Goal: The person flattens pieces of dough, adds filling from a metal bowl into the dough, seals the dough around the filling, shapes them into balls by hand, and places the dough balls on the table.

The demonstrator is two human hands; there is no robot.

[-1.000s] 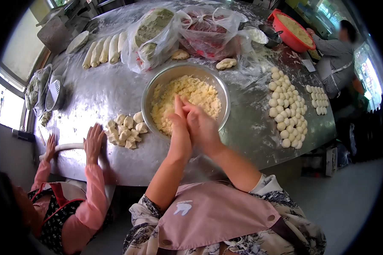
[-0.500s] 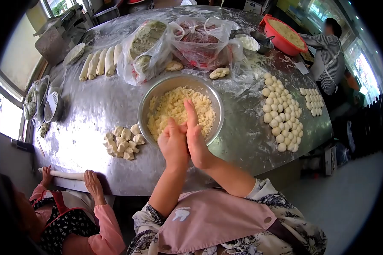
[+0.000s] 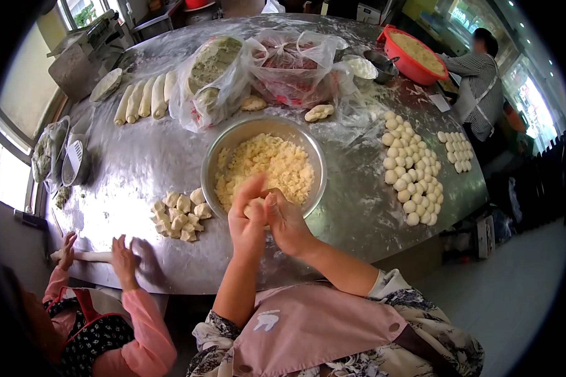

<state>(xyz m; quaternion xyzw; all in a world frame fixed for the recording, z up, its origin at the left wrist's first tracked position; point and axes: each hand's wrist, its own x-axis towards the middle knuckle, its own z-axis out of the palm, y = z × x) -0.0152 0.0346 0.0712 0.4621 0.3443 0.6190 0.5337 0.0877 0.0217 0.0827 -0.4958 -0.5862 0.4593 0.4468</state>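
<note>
The work in hand looks like shaping: a pale lump (image 3: 255, 207), probably dough, sits between the left hand (image 3: 244, 221) and the right hand (image 3: 287, 227), just above the near rim of a metal bowl (image 3: 320, 164). Whether anything is wrapped inside the lump cannot be told. As a judgement, the next move calls for light, even pressure from both sides, with the lump supported so that it neither flattens nor slips out.

Both forearms reach forward from the person's body and converge, with the wrists apart and the hands meeting over the bowl's near side. The left hand is upright, its lower fingers bent around the lump, while its upper fingers point forward and are blurred. The right hand leans in against the other side, thumb raised; its fingers are partly hidden, so how far they close cannot be told.

Yellow crumbly mixture (image 3: 271, 157) lies in the bowl. Cut dough chunks (image 3: 180, 217) are piled on the worktop (image 3: 352, 220) just beside the bowl, to its left, and many round dough balls (image 3: 415, 179) lie grouped well to its right. At the left edge, a co-worker's hands (image 3: 125, 259) are at a dough roll (image 3: 95, 257).
</note>
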